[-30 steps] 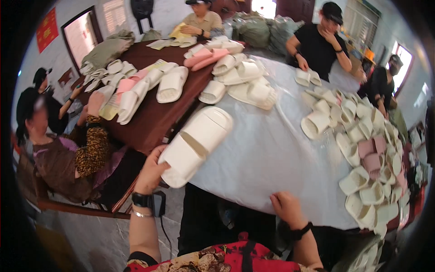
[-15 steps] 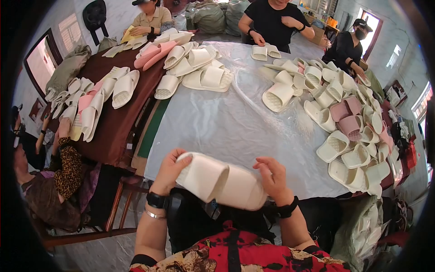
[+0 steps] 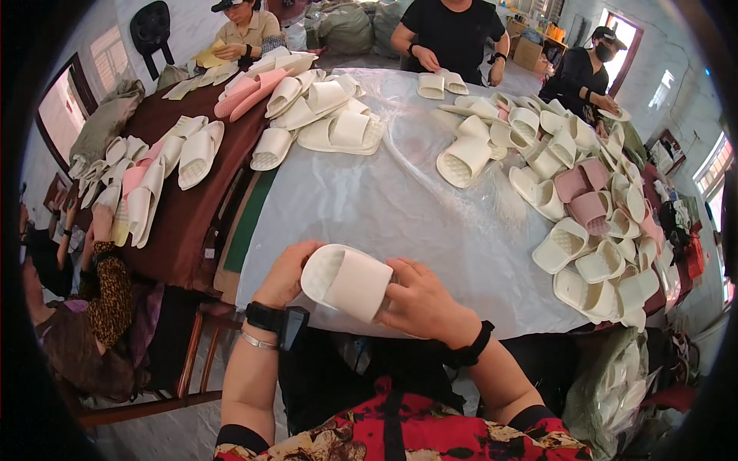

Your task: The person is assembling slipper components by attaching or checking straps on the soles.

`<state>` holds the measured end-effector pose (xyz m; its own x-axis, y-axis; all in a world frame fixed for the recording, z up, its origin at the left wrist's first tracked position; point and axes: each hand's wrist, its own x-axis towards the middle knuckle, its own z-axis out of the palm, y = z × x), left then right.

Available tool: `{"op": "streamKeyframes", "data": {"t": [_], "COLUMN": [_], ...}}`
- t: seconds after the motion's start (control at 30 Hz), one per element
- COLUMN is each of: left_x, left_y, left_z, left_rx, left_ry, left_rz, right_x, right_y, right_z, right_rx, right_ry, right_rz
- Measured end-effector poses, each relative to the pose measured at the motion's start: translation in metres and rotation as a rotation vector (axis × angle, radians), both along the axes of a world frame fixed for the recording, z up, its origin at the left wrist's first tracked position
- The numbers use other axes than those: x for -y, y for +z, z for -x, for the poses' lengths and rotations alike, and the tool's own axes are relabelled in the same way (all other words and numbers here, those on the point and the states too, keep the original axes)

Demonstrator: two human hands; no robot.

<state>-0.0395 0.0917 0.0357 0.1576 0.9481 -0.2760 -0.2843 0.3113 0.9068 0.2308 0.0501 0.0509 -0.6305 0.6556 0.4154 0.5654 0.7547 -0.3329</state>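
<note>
A cream slide slipper (image 3: 355,284) is held above the near edge of the table. Its rounded, dimpled sole end points left, and its wide strap faces up on the right. My left hand (image 3: 286,275) grips the sole end, its fingertips partly hidden behind the slipper. At the strap end, my right hand (image 3: 432,301) curls its fingers onto the slipper. Whether a second slipper lies underneath cannot be made out.
Grey plastic sheeting (image 3: 338,200) covers the table. Many cream slippers and a dusty-pink pair (image 3: 586,196) are heaped on the right. More slippers (image 3: 342,127) lie at the far left. A brown-covered table (image 3: 207,207) adjoins the left side. Several other people work around.
The slipper has turned, so its dimpled sole end now shows at my left hand and its strap lies nearer my right. My right hand has moved left and closed on it.
</note>
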Motion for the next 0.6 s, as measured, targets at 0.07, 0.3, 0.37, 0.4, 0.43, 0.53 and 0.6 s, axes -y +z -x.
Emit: {"op": "streamKeyframes", "data": {"t": [0.07, 0.3, 0.37, 0.4, 0.43, 0.53, 0.6], "left_x": [-0.001, 0.012, 0.012, 0.012, 0.013, 0.022, 0.025], "left_y": [-0.017, -0.013, -0.029, -0.027, -0.021, 0.004, 0.011], "left_z": [0.019, -0.006, 0.000, -0.002, -0.007, -0.024, -0.031], "left_rx": [0.315, -0.091, -0.095, -0.094, -0.128, -0.234, -0.300], "left_ry": [-0.121, -0.296, -0.276, -0.279, -0.244, -0.134, -0.066], "left_rz": [0.031, -0.212, -0.451, -0.452, -0.425, -0.343, -0.286], "right_x": [-0.005, -0.007, -0.008, -0.006, -0.005, -0.008, -0.013], "right_y": [-0.006, 0.013, 0.020, 0.028, 0.037, 0.064, 0.077], "right_z": [0.000, 0.015, 0.028, 0.035, 0.037, 0.029, 0.002], "right_rx": [-0.123, 0.057, 0.089, -0.007, -0.101, -0.335, -0.480], "right_ry": [0.060, -0.189, -0.165, -0.117, -0.074, -0.128, -0.265], "right_rz": [-0.029, -0.064, -0.119, -0.119, -0.122, -0.279, -0.446]}}
